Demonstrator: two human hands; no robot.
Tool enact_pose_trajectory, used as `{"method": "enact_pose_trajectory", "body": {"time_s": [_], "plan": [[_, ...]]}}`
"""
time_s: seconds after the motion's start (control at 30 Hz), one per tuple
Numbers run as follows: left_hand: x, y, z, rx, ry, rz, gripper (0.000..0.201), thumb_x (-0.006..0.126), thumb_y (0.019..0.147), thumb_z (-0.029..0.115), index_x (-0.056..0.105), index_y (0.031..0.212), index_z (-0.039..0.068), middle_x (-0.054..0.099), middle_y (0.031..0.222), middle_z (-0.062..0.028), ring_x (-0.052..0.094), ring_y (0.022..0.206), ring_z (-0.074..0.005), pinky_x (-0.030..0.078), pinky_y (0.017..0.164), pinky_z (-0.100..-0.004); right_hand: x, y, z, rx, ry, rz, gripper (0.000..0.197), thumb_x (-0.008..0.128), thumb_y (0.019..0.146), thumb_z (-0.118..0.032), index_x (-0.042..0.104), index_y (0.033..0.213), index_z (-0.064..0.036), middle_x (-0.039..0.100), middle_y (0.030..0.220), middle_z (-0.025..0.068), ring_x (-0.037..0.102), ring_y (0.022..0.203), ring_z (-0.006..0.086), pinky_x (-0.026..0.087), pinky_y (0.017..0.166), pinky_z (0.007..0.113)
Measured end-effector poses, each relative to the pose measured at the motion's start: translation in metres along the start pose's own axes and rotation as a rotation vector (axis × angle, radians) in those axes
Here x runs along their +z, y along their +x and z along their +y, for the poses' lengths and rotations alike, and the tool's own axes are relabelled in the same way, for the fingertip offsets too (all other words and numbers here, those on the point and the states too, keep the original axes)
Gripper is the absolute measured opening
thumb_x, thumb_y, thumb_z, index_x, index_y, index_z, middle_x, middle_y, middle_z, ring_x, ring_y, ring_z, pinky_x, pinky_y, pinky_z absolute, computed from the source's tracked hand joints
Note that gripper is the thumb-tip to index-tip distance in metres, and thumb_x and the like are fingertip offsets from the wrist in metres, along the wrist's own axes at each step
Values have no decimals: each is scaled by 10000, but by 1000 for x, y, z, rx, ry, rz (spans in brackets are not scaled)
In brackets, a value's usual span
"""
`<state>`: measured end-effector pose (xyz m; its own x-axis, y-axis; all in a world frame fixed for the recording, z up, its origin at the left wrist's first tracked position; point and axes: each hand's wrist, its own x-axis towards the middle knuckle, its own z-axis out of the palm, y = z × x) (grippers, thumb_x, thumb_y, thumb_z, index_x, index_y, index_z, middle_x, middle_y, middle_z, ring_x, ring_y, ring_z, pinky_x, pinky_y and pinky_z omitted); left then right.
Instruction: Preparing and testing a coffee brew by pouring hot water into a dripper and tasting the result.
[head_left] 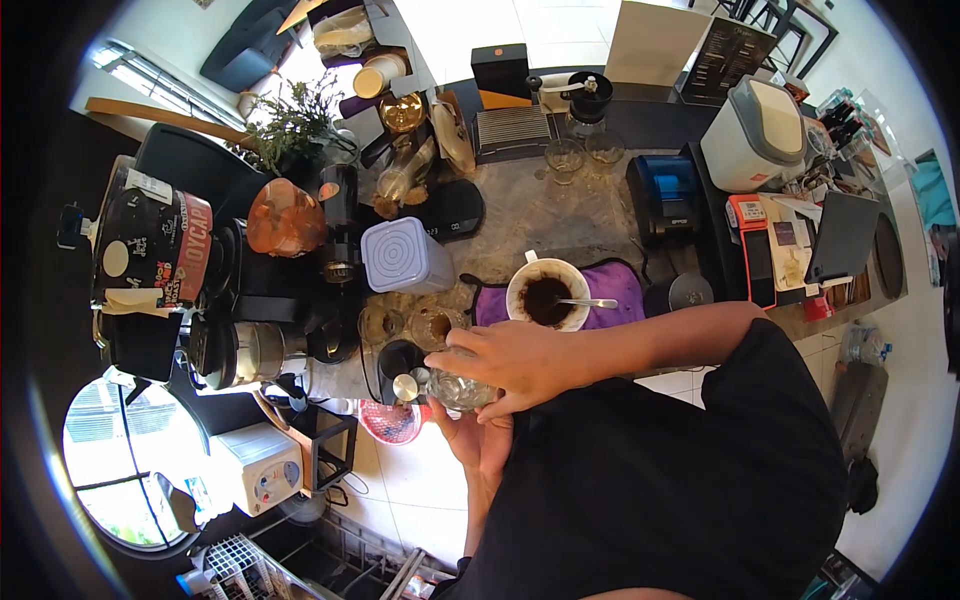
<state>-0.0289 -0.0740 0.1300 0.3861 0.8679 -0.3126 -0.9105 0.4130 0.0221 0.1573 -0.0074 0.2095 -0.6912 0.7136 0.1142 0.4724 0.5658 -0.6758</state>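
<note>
My right hand (pixel 505 362) reaches over the counter's near edge, its fingers closed around a clear glass vessel (pixel 462 391). Below it, my left hand (pixel 480 440) grips the same vessel from its lower side. A round metal-topped piece (pixel 405 387) sits at the vessel's left; whether they are joined I cannot make out. Just beyond my fingers stands a glass jar (pixel 436 326) with something brown in it. To the right, a white cup (pixel 547 277) holds dark coffee grounds (pixel 549 298) and a metal spoon (pixel 590 302). It rests on a purple cloth (pixel 612 284).
Left of the cup stand a lidded square tub (pixel 404 255), a black scale (pixel 452 210) and a coffee grinder (pixel 338 215). A hand grinder (pixel 588 95) and glass servers (pixel 565 158) are farther back. A black-and-blue printer (pixel 665 200) and a white bin (pixel 752 135) stand right.
</note>
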Motion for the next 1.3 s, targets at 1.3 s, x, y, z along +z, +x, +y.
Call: {"method": "enact_pose_trajectory", "body": {"time_s": [1.3], "plan": [[-2, -40, 27, 354, 662, 319, 634, 649, 851, 536, 565, 1254, 54, 588, 1250, -173, 548, 1111, -256, 426, 948, -369, -65, 17, 271, 603, -411, 265, 765, 816, 693, -309, 469, 1369, -219, 507, 1182, 132, 545, 1159, 335, 290, 1071, 583]]}}
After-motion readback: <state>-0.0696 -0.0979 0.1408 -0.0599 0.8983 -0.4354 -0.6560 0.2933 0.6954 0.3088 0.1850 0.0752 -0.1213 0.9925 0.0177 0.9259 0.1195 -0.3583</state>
